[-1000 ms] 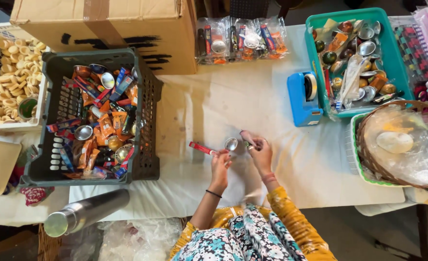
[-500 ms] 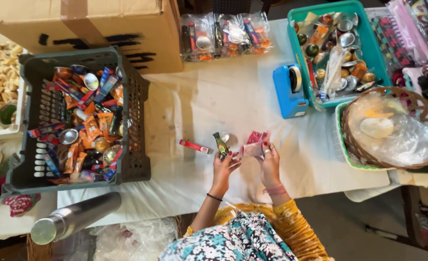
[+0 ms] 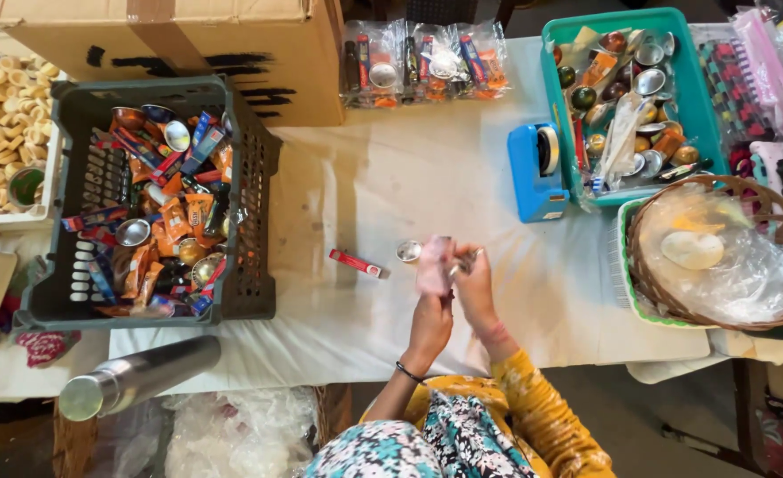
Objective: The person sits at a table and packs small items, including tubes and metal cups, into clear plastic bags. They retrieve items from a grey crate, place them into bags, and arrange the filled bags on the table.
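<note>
Nearest the body, the left hand (image 3: 429, 320) and right hand (image 3: 474, 288) meet over the white table (image 3: 391, 186), fingers closed together on a small pink packet (image 3: 433, 264), held up off the cloth so both hands can work it. Just beside it lie a small round tin (image 3: 408, 251) and a red stick (image 3: 358, 263), within easy reach. Further off, the dark crate (image 3: 90, 199) and teal bin (image 3: 701, 97) keep mixed packets gathered at either side.
</note>
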